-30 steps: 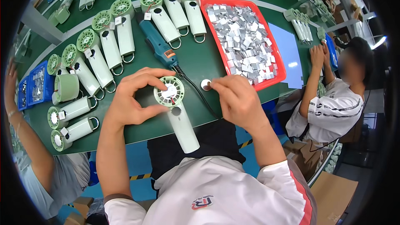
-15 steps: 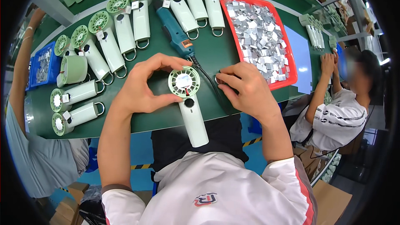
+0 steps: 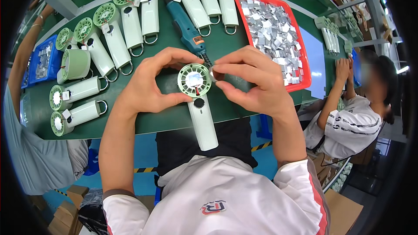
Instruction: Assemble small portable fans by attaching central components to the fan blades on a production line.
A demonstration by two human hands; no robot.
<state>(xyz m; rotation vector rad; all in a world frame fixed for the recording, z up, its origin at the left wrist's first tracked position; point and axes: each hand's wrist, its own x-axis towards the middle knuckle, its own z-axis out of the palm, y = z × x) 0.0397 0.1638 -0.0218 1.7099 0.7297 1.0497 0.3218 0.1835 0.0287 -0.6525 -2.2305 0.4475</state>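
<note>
My left hand (image 3: 154, 82) is wrapped round the green head of a handheld fan (image 3: 203, 122). The fan's round grille faces up with a silvery-white square at its middle, and its pale handle points toward my body. My right hand (image 3: 257, 78) is pinched on a small, thin silvery piece (image 3: 213, 74), held upright on edge close to the right side of the fan head. Fingers cover part of that piece, so its exact kind is unclear. Beyond my hands, a teal power screwdriver (image 3: 185, 24) lies on the green table with its black cord running toward me.
Several similar fans (image 3: 115, 45) lie in an arc along the table's left and far side. A red tray (image 3: 307, 67) of small silvery pieces stands at the right. Blue bins (image 3: 51, 67) sit far left. A co-worker (image 3: 352, 113) is seated at right; another person's arm shows at left.
My right hand has moved left and slightly up, bringing the small silvery piece from beyond the cord to beside the fan head. My left hand keeps its hold on the fan.
</note>
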